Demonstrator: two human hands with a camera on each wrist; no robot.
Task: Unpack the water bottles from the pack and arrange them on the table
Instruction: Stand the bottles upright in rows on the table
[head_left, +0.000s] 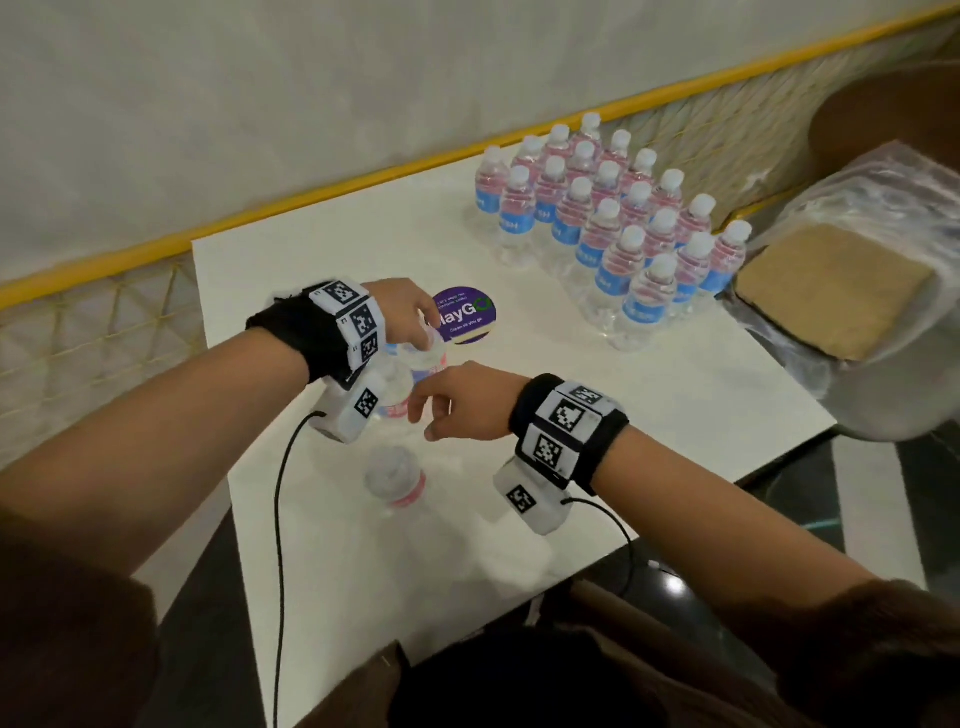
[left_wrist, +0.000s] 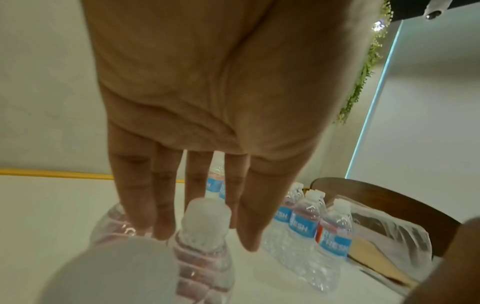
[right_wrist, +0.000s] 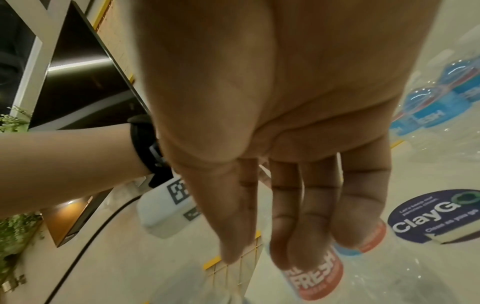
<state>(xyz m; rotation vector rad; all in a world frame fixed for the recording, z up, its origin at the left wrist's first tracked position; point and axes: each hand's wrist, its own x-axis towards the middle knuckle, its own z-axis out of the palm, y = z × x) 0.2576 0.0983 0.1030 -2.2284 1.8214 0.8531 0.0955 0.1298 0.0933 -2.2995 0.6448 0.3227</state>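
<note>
Sticker (head_left: 464, 315): purple, read "ClayGO".
Bottles (head_left: 613, 218): blue "FRESH" labels, stood right of sticker.
Left hand (head_left: 402, 312): fingers straight, over a cap (left_wrist: 206, 216).
Right hand (head_left: 462, 400): loosely spread, held nothing.

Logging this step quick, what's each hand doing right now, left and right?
Left hand: open, fingers straight over a bottle cap, gripping nothing.
Right hand: open, fingers relaxed near a bottle, holding nothing.

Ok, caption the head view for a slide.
Both hands reach for loose bottles near the arranged group.
</note>
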